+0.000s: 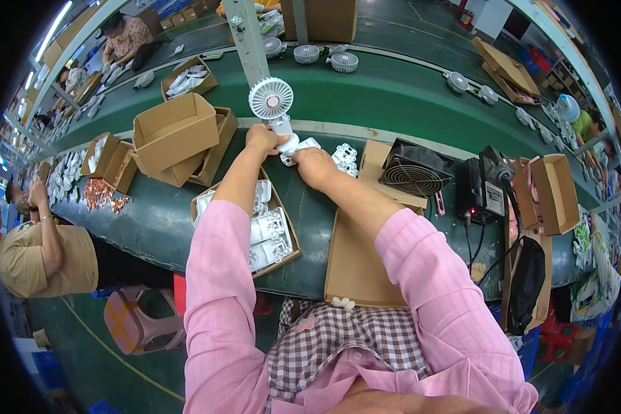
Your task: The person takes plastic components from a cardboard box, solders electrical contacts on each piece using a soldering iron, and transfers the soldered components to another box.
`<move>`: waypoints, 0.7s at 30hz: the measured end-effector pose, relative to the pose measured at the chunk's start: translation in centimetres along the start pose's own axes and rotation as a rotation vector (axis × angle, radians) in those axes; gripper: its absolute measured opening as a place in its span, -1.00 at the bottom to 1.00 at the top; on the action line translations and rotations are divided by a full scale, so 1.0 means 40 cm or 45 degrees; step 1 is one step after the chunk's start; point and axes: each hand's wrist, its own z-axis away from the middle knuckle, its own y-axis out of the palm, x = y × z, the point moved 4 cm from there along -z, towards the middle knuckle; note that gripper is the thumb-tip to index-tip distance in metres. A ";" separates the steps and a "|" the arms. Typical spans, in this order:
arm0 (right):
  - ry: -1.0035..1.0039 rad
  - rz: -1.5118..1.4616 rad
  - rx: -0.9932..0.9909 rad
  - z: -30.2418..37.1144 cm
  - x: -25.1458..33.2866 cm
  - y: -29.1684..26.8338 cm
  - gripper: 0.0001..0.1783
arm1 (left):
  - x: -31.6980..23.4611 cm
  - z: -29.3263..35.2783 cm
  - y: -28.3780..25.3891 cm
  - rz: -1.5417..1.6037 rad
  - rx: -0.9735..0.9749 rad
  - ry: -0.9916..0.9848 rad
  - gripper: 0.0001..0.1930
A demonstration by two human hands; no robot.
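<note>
Hands extended, both engaged. Nearest my remote viewpoint: cardboard box of white housings on the worktop. Farther: left hand grips the handle of a white fan, raised near the far edge; right hand curls at its base, fingertip pinch unclear. I judge the step as two-handed handling at the base; next move calls for a steady left hold. Beyond: green conveyor, more fans.
</note>
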 end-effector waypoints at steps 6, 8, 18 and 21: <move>0.035 -0.107 0.032 -0.009 -0.015 0.014 -0.70 | -0.009 -0.006 0.000 -0.013 0.010 0.030 -0.62; 0.006 -0.155 0.003 -0.009 -0.020 0.013 -0.66 | -0.008 -0.009 -0.002 -0.004 0.012 0.034 -0.62; -0.033 -0.154 -0.122 0.032 -0.003 -0.066 -0.68 | -0.012 -0.008 -0.010 -0.214 -0.042 0.064 -0.56; -0.053 -0.105 -0.222 0.055 0.005 -0.098 -0.77 | -0.012 -0.010 -0.009 -0.201 -0.036 0.066 -0.57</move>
